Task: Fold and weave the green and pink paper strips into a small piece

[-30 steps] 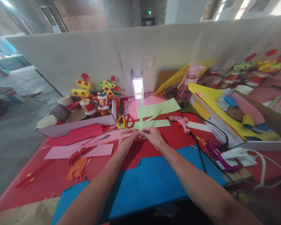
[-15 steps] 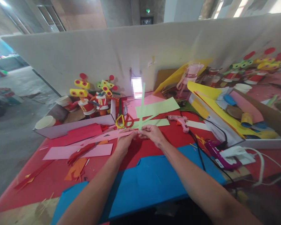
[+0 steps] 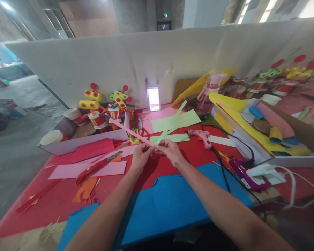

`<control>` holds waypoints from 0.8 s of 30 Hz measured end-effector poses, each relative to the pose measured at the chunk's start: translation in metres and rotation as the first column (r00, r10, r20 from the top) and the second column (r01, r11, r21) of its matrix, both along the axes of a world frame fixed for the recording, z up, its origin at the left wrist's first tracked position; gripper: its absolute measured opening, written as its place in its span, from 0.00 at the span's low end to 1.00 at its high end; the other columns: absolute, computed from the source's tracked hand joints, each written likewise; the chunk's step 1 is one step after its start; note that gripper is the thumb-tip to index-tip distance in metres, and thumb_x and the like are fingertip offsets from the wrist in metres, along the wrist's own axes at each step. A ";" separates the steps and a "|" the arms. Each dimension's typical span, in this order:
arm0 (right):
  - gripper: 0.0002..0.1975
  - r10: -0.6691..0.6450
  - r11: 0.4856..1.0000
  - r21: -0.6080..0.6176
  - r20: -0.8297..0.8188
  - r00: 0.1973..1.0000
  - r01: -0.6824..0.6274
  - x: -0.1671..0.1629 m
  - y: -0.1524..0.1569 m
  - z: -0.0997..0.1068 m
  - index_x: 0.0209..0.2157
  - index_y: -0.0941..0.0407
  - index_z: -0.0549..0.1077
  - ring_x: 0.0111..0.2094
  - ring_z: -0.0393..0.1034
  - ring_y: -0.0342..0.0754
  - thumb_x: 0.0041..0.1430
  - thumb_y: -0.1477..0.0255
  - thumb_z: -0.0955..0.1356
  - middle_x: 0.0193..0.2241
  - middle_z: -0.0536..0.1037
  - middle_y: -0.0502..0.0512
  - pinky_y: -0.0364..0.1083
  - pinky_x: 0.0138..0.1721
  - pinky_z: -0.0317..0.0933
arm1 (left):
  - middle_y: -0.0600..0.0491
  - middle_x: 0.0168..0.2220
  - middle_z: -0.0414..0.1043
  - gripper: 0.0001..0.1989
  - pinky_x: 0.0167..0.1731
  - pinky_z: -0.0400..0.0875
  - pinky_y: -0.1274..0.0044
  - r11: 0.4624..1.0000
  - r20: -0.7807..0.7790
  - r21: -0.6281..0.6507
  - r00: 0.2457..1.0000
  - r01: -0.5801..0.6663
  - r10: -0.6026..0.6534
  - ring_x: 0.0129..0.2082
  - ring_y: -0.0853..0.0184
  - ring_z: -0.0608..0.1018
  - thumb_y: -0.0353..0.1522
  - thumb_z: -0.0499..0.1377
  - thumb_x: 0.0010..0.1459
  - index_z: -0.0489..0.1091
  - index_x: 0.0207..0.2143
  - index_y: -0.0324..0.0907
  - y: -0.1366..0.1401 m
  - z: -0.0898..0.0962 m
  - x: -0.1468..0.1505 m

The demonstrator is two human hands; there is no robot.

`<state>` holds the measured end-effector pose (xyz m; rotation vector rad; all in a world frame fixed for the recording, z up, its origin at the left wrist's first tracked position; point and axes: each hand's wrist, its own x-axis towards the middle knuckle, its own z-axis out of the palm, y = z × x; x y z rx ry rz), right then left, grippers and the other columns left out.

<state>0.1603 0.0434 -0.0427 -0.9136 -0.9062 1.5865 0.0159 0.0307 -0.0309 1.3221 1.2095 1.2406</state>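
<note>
Pinched at its near end by my left hand point(image 3: 140, 158), a narrow pink paper strip point(image 3: 132, 131) slants up and away to the left. My right hand point(image 3: 170, 152) is closed on the near end of a light green paper strip point(image 3: 178, 112), which leans away to the right. The two strips meet at my fingertips, where my fingers hide how they join. Just beyond my hands lie light green paper sheets point(image 3: 189, 119) and scissors with yellow and red handles point(image 3: 135, 137). The pink strip passes over the scissors.
A pink glue gun point(image 3: 203, 136) lies to the right, its black cable near a purple device point(image 3: 239, 170). Paper-cup figures point(image 3: 97, 118) stand in a box at left. A cutter knife point(image 3: 94, 169) rests on pink paper. Blue foam point(image 3: 170, 202) covers the near edge. Another box point(image 3: 298, 160) holds scraps.
The pink strip has swung from lying low toward the left to pointing up and away. The green strip has tilted from upright to the right. Both hands stay almost in place.
</note>
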 end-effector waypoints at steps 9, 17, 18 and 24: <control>0.20 0.137 0.990 -0.029 0.081 0.987 -0.135 0.007 0.000 0.001 0.26 0.59 0.75 0.25 0.75 0.44 0.36 0.59 0.79 0.23 0.79 0.53 0.46 0.35 0.72 | 0.54 0.20 0.72 0.12 0.23 0.65 0.79 1.000 0.024 -0.030 1.000 -0.003 0.004 0.21 0.70 0.72 0.39 0.67 0.45 0.72 0.22 0.39 -0.001 0.002 0.000; 0.22 0.056 0.998 0.004 0.015 0.998 -0.056 0.000 -0.002 0.005 0.24 0.60 0.77 0.25 0.76 0.47 0.32 0.57 0.79 0.22 0.80 0.55 0.52 0.42 0.73 | 0.54 0.22 0.73 0.15 0.24 0.65 0.80 0.999 0.049 -0.031 0.998 -0.024 0.026 0.21 0.72 0.70 0.42 0.68 0.45 0.74 0.26 0.39 -0.002 0.004 0.001; 0.22 0.059 0.998 0.007 0.019 0.998 -0.059 -0.001 -0.003 0.006 0.24 0.60 0.78 0.25 0.76 0.47 0.33 0.57 0.79 0.22 0.80 0.55 0.53 0.42 0.73 | 0.54 0.23 0.73 0.14 0.24 0.65 0.80 0.999 0.051 -0.032 0.998 -0.028 0.030 0.21 0.72 0.70 0.41 0.68 0.45 0.75 0.26 0.39 -0.002 0.003 0.001; 0.19 0.125 0.992 0.021 0.017 0.992 -0.126 0.002 -0.003 0.005 0.26 0.59 0.78 0.29 0.77 0.47 0.34 0.62 0.79 0.24 0.80 0.54 0.53 0.46 0.71 | 0.54 0.21 0.72 0.13 0.24 0.64 0.79 0.998 0.087 -0.053 0.995 -0.040 0.045 0.21 0.72 0.70 0.40 0.67 0.45 0.74 0.24 0.38 0.000 0.001 -0.003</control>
